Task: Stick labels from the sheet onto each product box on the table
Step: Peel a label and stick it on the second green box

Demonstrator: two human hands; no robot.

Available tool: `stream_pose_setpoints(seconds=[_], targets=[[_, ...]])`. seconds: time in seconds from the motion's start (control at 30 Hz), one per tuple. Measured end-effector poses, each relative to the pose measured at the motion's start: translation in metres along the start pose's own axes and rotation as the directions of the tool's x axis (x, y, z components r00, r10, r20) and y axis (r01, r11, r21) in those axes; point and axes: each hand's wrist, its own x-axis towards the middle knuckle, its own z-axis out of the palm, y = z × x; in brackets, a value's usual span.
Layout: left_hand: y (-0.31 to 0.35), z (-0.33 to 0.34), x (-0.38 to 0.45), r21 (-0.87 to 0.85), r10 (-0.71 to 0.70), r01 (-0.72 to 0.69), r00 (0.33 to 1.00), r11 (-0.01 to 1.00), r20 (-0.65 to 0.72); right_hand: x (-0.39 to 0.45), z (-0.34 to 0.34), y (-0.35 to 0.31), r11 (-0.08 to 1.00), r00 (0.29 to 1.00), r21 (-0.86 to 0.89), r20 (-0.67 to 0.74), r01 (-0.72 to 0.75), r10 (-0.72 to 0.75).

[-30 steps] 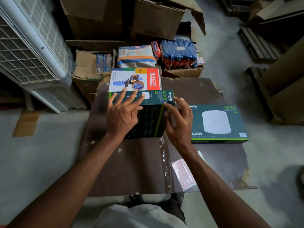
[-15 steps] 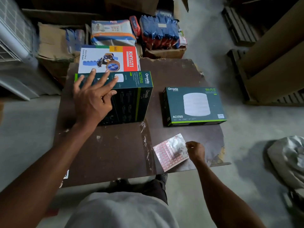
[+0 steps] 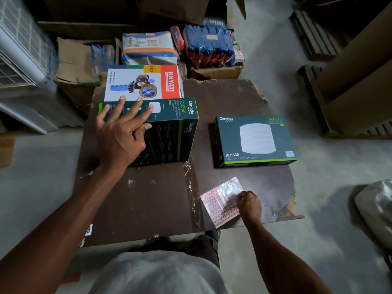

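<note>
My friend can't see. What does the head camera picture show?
A person's right hand picks at a label sheet near the table edge, while the left hand rests spread on an upright green box. A second green box lies flat to the right, and a white box sits behind the upright one.

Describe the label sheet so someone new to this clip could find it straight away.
Start at the brown table and go to its near right corner, in front of the flat Omada box. The label sheet lies flat there under the right hand. It is the only thin sheet, gridded with small red-bordered labels, partly peeled bare.
</note>
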Motion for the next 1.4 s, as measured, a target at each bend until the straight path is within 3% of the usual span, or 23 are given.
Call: stream_pose_setpoints(seconds=[0.17, 0.47, 0.83, 0.97, 1.1, 1.2, 1.3, 1.4], targets=[[-0.002, 0.001, 0.002, 0.003, -0.007, 0.007, 1.000, 1.000, 0.021, 0.003, -0.006, 0.000, 0.997, 0.999, -0.061, 0.014, 0.050, -0.049], [-0.002, 0.000, 0.003, 0.006, 0.003, -0.003, 0.999, 1.000, 0.032, 0.014, -0.002, 0.011, 0.879, 0.945, -0.350, 0.082, 0.324, -0.316], [-0.004, 0.004, -0.001, 0.001, 0.002, -0.002, 1.000, 1.000, -0.001, 0.018, -0.011, 0.004, 0.878, 0.932, -0.314, 0.096, 0.361, -0.349], [-0.005, 0.006, -0.001, 0.013, 0.000, 0.000, 1.000, 1.000, -0.005, 0.014, -0.023, -0.007, 0.928, 0.949, -0.200, 0.057, 0.315, -0.310], [-0.005, 0.007, 0.001, 0.032, -0.015, 0.015, 1.000, 0.999, 0.001, 0.011, -0.038, -0.025, 0.950, 0.941, -0.019, -0.127, 0.312, -0.312], [-0.004, 0.007, 0.003, 0.012, -0.027, 0.027, 1.000, 1.000, -0.012, -0.004, -0.066, -0.070, 0.919, 0.960, 0.306, -0.207, 0.248, -0.190], [-0.003, 0.007, 0.004, -0.008, -0.037, 0.037, 0.999, 0.999, -0.018, -0.033, -0.100, -0.135, 0.686, 0.991, 0.717, -0.126, 0.122, -0.045], [-0.004, 0.007, 0.003, -0.024, -0.035, 0.035, 0.999, 0.999, -0.015, -0.067, -0.135, -0.200, 0.421, 0.993, 0.902, -0.058, 0.096, -0.102]])
